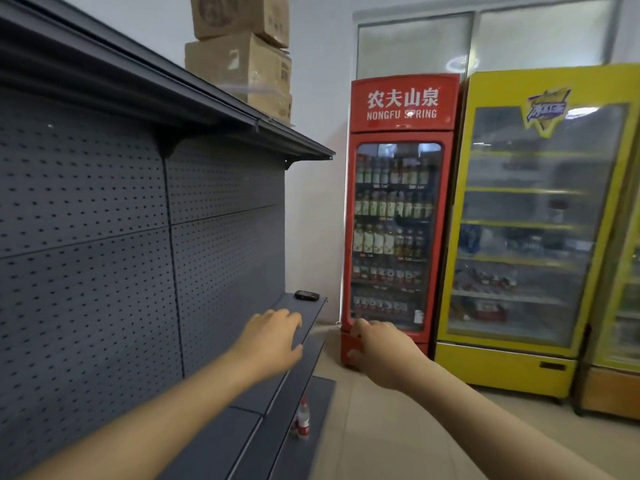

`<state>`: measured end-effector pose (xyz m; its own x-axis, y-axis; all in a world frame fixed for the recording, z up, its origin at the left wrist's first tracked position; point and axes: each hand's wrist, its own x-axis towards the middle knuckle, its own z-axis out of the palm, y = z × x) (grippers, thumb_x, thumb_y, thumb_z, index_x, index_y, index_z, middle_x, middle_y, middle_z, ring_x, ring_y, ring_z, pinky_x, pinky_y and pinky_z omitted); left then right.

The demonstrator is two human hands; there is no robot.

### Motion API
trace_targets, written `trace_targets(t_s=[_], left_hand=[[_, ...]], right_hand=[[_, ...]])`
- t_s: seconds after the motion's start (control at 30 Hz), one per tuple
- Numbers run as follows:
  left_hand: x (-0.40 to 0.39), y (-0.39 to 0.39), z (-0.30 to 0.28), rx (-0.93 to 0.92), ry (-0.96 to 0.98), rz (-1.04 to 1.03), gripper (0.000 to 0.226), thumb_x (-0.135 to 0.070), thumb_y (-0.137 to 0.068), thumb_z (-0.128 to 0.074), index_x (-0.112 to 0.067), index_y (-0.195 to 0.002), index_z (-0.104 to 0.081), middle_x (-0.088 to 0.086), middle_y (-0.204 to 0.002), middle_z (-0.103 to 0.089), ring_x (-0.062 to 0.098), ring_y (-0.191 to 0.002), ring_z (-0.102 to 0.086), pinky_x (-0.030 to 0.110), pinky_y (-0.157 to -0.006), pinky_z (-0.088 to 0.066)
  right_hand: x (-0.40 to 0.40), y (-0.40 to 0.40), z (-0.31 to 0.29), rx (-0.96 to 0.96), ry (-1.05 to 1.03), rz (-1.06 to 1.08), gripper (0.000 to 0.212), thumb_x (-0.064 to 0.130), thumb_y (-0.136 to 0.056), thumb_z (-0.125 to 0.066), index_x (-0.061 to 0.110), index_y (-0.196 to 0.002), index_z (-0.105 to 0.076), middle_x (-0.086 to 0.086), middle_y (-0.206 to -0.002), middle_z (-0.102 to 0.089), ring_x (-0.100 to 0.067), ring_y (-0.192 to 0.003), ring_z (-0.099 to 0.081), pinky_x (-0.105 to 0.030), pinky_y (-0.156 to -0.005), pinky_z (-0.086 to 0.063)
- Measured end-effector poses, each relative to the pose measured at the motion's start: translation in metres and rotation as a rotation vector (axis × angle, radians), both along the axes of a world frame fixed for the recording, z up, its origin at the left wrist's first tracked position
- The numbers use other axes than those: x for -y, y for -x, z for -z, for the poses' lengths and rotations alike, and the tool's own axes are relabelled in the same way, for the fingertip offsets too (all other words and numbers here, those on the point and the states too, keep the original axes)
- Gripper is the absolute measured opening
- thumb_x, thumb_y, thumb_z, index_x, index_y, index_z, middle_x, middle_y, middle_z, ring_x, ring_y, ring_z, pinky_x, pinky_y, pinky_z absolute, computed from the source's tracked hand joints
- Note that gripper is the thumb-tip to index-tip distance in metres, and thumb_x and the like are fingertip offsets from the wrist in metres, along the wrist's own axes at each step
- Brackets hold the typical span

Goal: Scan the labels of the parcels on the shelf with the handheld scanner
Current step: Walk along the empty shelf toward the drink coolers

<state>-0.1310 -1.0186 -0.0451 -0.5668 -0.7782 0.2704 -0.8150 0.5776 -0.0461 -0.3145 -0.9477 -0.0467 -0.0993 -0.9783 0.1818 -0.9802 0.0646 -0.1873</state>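
**Both hands empty, scanner at the far end of the shelf**

Your left hand (pixel 273 336) reaches out over the grey shelf (pixel 313 308), palm down, fingers loosely spread and relaxed, gripping nothing. You cannot tell from here whether it touches the shelf surface or hovers just above it. Your right hand (pixel 375 348) is out at about 3 o'clock from the left, in front of the base of the red drinks fridge (pixel 398 109), fingers loosely curled downward and holding nothing.

The handheld scanner (pixel 307 294), a small dark device, lies flat on the shelf near its far end, at about 1 o'clock from your left hand and apart from it.

The parcels (pixel 239 53), brown cardboard boxes stacked one on another, sit on the top of the shelving unit at 12 o'clock, high above both hands.

A yellow fridge (pixel 519 365) stands just beside the red one, at its 3 o'clock. A bottle with a red label (pixel 303 419) stands upright on a lower shelf, at 6 o'clock from your left hand.
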Motion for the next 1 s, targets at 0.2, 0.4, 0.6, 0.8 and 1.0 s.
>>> trace_targets(t_s=[0.2, 0.4, 0.6, 0.8, 1.0], left_hand=[[0.131, 0.039, 0.017, 0.03, -0.01, 0.026, 0.042, -0.038, -0.096, -0.051, -0.017, -0.133, -0.051, 0.001, -0.13, -0.056, 0.019, -0.119, -0.053, 0.034, -0.099, -0.042], [0.262, 0.082, 0.019, 0.02, -0.012, 0.065, 0.043, -0.038, -0.096, -0.051, -0.018, -0.134, -0.05, 0.0, -0.131, -0.055, 0.02, -0.12, -0.051, 0.033, -0.098, -0.041], [0.377, 0.139, 0.034, 0.064, -0.023, 0.08, 0.041, -0.039, -0.095, -0.051, -0.017, -0.13, -0.052, 0.001, -0.13, -0.056, 0.02, -0.119, -0.053, 0.034, -0.097, -0.044], [0.49, 0.206, 0.059, 0.059, -0.056, 0.073, 0.042, -0.039, -0.095, -0.053, -0.017, -0.13, -0.053, 0.0, -0.129, -0.058, 0.019, -0.119, -0.053, 0.032, -0.095, -0.044], [0.602, 0.27, 0.065, 0.01, -0.072, 0.03, 0.031, -0.039, -0.092, -0.053, -0.017, -0.113, -0.06, 0.001, -0.114, -0.063, 0.02, -0.104, -0.058, 0.032, -0.085, -0.049]], right_hand=[[0.12, 0.038, 0.012, 0.012, 0.003, 0.034, 0.036, 0.03, -0.094, -0.052, 0.016, -0.127, -0.05, -0.007, -0.121, -0.061, -0.025, -0.109, -0.057, -0.039, -0.089, -0.053], [0.235, 0.079, 0.014, 0.013, -0.006, 0.074, 0.041, 0.031, -0.095, -0.055, 0.018, -0.133, -0.047, -0.007, -0.129, -0.058, -0.027, -0.114, -0.056, -0.036, -0.091, -0.05], [0.344, 0.131, 0.03, 0.046, -0.042, 0.106, 0.044, 0.032, -0.093, -0.057, 0.017, -0.134, -0.047, -0.007, -0.131, -0.058, -0.025, -0.114, -0.057, -0.035, -0.091, -0.052], [0.461, 0.2, 0.052, 0.03, -0.094, 0.074, 0.038, 0.028, -0.096, -0.051, 0.014, -0.13, -0.048, -0.01, -0.129, -0.057, -0.029, -0.115, -0.054, -0.037, -0.09, -0.045], [0.58, 0.269, 0.06, 0.052, -0.126, 0.052, 0.038, 0.026, -0.096, -0.05, 0.014, -0.132, -0.047, -0.012, -0.131, -0.056, -0.03, -0.119, -0.052, -0.039, -0.096, -0.045]])
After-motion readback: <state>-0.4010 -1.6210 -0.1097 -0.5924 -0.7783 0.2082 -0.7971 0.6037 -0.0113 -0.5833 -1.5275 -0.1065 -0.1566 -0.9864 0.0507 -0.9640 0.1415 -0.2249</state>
